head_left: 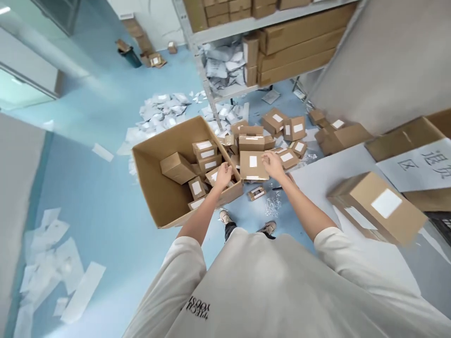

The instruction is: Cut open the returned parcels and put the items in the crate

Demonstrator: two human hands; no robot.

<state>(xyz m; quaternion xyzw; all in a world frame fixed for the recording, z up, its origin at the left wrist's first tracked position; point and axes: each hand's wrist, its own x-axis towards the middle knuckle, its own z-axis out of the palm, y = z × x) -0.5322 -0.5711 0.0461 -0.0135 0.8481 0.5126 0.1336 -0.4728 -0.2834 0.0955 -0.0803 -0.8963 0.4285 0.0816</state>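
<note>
A large open carton (148,192) stands tilted in front of me, with several small cardboard boxes (178,167) inside. My left hand (223,175) is at the carton's right side, just inside the rim, over the small boxes. Its fingers are curled, and what lies under them is hidden. To the right of the carton, a flat brown box (246,170) with a white label faces up. My right hand (273,164) is at that box's right edge, fingers bent round it. A small box (257,193) with a dark opening lies on the floor below.
More boxes (275,120) are heaped beyond the flat box. White packets (164,110) cover the floor behind the carton, beneath a metal shelf (225,95). A labelled box (380,206) is on the right, by a grey-white surface (327,171). Paper sheets (52,267) lie at left.
</note>
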